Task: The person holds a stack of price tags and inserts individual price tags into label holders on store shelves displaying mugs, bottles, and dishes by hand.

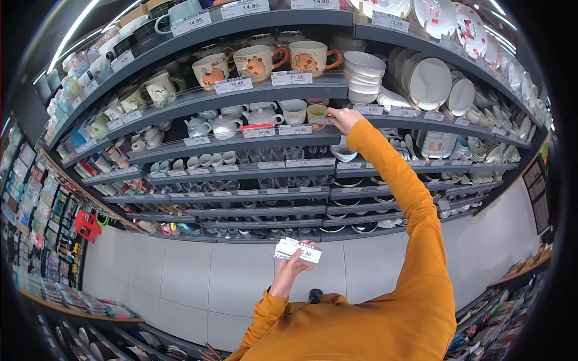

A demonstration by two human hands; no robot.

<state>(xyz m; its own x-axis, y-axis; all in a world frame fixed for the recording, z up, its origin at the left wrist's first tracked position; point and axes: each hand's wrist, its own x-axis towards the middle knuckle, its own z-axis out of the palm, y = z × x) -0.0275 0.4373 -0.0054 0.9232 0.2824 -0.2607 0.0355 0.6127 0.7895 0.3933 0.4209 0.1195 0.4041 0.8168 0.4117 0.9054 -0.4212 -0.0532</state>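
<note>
Several white price cards [298, 250] are stacked in my left hand [289, 271], its thumb across the top one, above the floor tiles. Higher up, my right hand [343, 119] reaches to a shelf edge with its fingers pinched at the end of a label [323, 120]. Directly behind that label stands a yellow-green cup [316, 111], and a white cup [294, 111] is to its left. Another price label [295, 129] sits on the same shelf edge, left of my right hand. How firmly the pinched label sits in the rail cannot be made out.
Long curved shelves [241, 144] span the view, holding teapots [226, 126], bear-pattern mugs [253, 62], stacked bowls [363, 72] and plates [430, 83]. A red stool-like item [88, 225] is at the left. More goods line the lower corners.
</note>
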